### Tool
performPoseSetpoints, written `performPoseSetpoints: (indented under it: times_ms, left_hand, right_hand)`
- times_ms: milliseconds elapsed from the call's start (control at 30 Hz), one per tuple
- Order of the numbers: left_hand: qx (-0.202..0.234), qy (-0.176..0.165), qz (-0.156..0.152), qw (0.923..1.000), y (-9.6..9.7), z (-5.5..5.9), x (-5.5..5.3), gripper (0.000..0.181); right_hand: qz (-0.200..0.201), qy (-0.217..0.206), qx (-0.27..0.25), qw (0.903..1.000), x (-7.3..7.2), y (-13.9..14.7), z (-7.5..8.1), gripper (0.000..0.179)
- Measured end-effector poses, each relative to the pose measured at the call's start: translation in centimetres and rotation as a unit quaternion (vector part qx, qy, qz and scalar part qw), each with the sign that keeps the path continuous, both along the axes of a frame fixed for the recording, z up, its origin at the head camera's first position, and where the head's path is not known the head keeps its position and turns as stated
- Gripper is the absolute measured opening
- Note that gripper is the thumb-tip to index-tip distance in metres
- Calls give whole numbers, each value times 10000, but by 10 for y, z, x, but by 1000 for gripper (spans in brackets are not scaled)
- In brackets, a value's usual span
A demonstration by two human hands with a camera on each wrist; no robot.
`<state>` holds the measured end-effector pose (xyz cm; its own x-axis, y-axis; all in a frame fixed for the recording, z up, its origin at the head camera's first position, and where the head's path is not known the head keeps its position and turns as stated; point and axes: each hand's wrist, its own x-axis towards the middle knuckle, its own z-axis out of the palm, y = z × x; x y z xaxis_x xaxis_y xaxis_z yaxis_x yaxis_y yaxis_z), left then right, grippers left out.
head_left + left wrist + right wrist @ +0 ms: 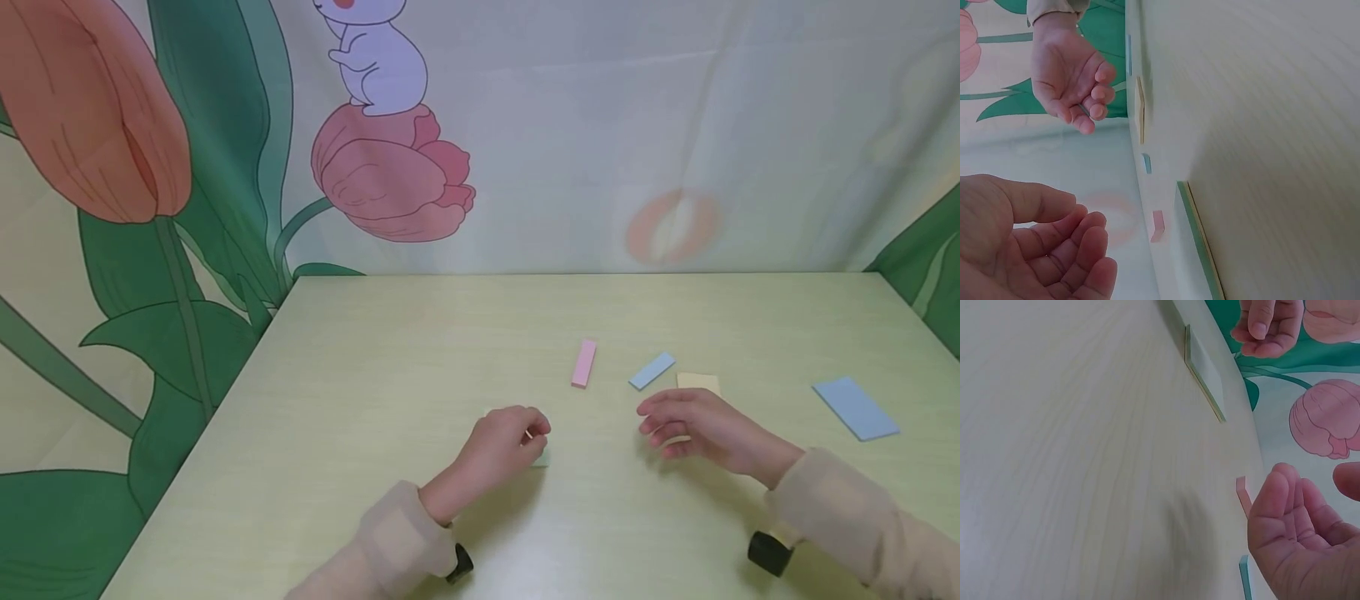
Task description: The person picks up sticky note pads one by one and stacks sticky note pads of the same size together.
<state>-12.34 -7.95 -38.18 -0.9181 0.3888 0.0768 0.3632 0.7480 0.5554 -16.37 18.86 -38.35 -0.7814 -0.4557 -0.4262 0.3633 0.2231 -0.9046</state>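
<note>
My left hand [504,442] hovers over a pale green flat piece [542,458], mostly covered by it in the head view. In the left wrist view that piece [1200,244] lies on the table with a green and a tan layer along its edge. Loosely curled, the left fingers [1094,250] hold nothing. My right hand [693,429] is above the table, fingers relaxed and parted, with nothing in them. Just beyond it lies a pale yellow flat piece [699,382], partly hidden by the hand. A small blue strip [652,371] and a pink strip [584,363] lie farther back.
A larger blue rectangle [857,408] lies on the right of the light wood-grain table [337,400]. Behind the table hangs a cloth [555,150] printed with flowers and a white animal. Dark wrist devices [769,553] sit under both sleeves.
</note>
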Motion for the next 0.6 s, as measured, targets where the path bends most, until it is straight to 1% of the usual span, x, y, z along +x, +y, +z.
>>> performPoseSetpoints:
  times_ms: [167,300,600]
  left_hand:
    - [105,-169,-91,9998,8,-5,-1,15]
    - [156,-319,-167,9992,14,-8,-2,15]
    - [-115,-531,-255,9982,25,-11,0,17]
  right_hand:
    - [-188,-1,48,9998,-3,6,-3,35]
    - [-265,105,112,9995,-4,11,-6,36]
    - [-385,606,682,9951,-10,20,-6,43]
